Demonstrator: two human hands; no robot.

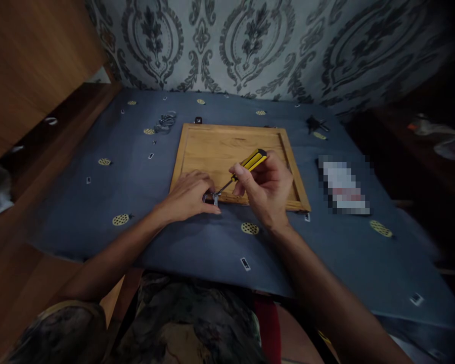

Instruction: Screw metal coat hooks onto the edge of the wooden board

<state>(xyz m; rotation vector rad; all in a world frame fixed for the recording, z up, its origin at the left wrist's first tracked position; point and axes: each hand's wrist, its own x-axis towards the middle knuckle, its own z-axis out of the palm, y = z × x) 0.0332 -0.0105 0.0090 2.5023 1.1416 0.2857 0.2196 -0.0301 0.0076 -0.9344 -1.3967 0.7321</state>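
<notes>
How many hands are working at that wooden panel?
2: the left hand at the near edge of the wooden panel, the right hand over it, holding the screwdriver.

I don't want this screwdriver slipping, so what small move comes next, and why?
Probably steady the metal piece with your left hand before turning the screwdriver in your right hand: its tip seems to meet that piece at the near edge of the wooden panel.

screwdriver (253, 160): yellow-black, tilted, right hand (269, 188) | metal piece (216, 200): at tip, left hand (189, 195) | wooden board (218, 151): framed, flat on cloth (208, 242)
</notes>
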